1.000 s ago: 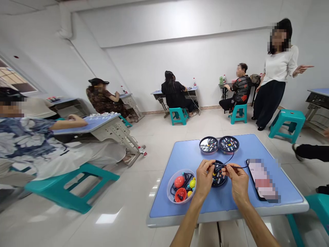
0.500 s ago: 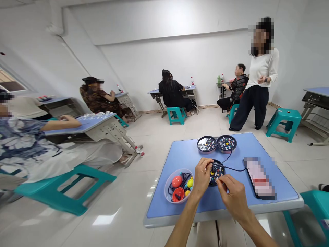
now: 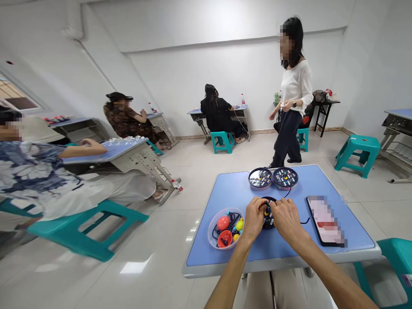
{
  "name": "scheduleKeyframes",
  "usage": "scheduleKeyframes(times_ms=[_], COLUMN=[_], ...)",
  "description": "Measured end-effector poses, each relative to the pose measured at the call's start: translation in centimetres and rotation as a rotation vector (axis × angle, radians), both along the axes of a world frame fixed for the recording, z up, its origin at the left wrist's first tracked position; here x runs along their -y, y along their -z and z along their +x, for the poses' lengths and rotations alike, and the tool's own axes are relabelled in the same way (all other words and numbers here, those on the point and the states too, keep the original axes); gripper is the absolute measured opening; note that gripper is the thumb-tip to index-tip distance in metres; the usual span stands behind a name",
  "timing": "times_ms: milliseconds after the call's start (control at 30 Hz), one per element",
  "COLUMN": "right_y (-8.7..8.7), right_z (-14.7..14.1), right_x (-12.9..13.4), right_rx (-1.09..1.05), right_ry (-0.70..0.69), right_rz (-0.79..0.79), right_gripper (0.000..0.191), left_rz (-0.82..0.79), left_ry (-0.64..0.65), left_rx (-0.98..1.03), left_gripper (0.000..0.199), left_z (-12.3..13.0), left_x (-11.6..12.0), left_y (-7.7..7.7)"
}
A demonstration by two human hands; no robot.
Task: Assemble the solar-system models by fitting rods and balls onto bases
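In the head view, both my hands work close together over a round black disc (image 3: 268, 223) with coloured dots and a yellow centre. My left hand (image 3: 255, 218) is closed in a pinch on a black cord (image 3: 304, 222) above the disc's far edge. My right hand (image 3: 286, 216) is closed on the cord too, its fingertips almost touching the left ones. Part of the cord comes out to the right of that hand, and the hands hide the rest along with much of the disc. Two similar round dishes (image 3: 260, 177) (image 3: 285, 177) stand side by side at the table's far edge.
A clear bowl (image 3: 210, 240) with red and yellow pieces and black cords stands left of my hands. A phone (image 3: 326, 221) lies to the right on the blue table (image 3: 222, 193). A person in a white top (image 3: 294, 86) is beyond the table; other people sit at desks.
My right hand has moved up and left to the cord, beside my left hand. The cord's loop on the right has shortened. The standing person has moved left.
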State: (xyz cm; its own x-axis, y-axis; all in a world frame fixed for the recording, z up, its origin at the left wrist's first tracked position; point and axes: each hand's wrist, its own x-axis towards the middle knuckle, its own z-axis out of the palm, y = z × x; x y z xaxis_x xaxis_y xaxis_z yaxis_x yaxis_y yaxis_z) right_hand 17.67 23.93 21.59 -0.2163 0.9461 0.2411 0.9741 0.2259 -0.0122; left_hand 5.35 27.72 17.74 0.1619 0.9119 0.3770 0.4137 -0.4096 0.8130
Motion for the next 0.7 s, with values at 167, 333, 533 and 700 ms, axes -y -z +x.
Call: scheduleKeyframes(times_ms=[167,333,533,700], right_y=[0.9,1.4,1.5,2.1], right_z=[-0.2,-0.3,-0.1,0.7], right_x=[-0.1,-0.2,-0.6,-0.9], right_rx=[0.008,0.018,0.081,0.132], right_ry=[0.034,0.037,0.013,-0.012], right_rz=[-0.058,-0.107,-0.121,-0.051], right_gripper=[0.027,0.028,0.03,0.024], left_rz=[-0.053,-0.112,-0.156,-0.176], left_ry=[-0.037,-0.101,-0.155,-0.226], left_rx=[-0.095,-0.181,-0.223,-0.212], left_gripper=[0.023,0.023,0.027,0.028], left_z=[0.0,0.1,1.0,2.0], left_x=[0.2,0.5,1.0,1.0], left_y=[0.8,1.1,1.2,1.5])
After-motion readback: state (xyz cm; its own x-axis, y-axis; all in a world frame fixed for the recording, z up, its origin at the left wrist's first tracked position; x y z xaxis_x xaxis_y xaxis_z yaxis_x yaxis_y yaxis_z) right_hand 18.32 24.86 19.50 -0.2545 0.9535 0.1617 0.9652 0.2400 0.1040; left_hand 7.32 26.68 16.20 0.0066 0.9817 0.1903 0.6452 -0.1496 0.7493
